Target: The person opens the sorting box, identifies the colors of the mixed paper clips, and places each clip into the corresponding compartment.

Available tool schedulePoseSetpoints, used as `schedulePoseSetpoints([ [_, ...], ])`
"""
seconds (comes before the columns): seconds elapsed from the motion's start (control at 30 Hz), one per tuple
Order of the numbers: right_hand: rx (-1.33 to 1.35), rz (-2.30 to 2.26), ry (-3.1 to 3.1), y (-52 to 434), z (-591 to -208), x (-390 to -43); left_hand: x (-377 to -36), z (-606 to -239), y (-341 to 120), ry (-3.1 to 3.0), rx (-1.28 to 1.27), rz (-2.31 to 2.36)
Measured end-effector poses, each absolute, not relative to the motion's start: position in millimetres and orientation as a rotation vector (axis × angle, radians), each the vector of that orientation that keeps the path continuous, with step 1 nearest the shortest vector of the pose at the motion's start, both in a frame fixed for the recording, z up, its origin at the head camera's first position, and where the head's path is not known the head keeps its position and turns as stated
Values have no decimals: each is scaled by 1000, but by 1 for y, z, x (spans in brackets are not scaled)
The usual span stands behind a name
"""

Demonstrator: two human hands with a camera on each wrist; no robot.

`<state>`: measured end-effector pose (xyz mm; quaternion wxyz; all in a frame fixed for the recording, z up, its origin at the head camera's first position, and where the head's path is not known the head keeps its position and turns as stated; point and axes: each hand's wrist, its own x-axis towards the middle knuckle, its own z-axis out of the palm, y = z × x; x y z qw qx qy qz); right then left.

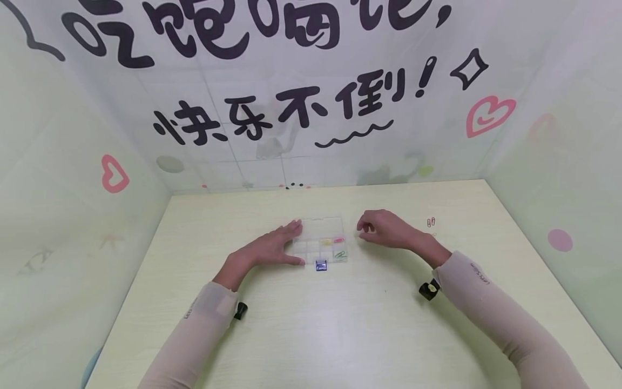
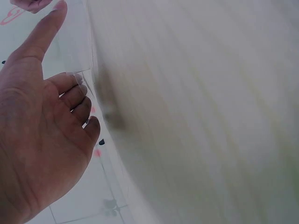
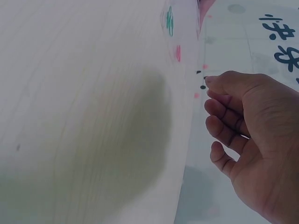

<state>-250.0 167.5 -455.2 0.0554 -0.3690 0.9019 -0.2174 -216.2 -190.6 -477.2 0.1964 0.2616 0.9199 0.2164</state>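
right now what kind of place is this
Probably a small staged desk booth: a pale table walled in by panels with cartoon lettering, and a clear box of paper clips.

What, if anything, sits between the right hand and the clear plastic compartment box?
Nothing visible does. The right hand hovers just right of the clear plastic compartment box, with only bare pale wooden table between them. The left hand rests against the box's left edge.
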Motion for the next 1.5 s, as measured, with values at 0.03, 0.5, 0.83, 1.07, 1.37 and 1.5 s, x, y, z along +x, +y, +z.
schedulePoseSetpoints([
  [0.03,-1117,-662,2741,171,-456,-250,-216,-478,-191,2577,731,602],
  [0.5,-1109,-642,2788,225,-453,-258,-219,-481,-191,2575,742,588],
  [0.83,-1018,-604,2778,259,-451,-264,-219,-482,-192,2580,733,577],
  [1.07,-985,-567,2775,285,-453,-265,-219,-481,-192,2579,737,578],
  [1.37,-941,-585,2779,309,-454,-261,-220,-482,-193,2582,741,586],
  [1.5,-910,-576,2765,317,-454,-259,-220,-484,-194,2577,739,586],
])
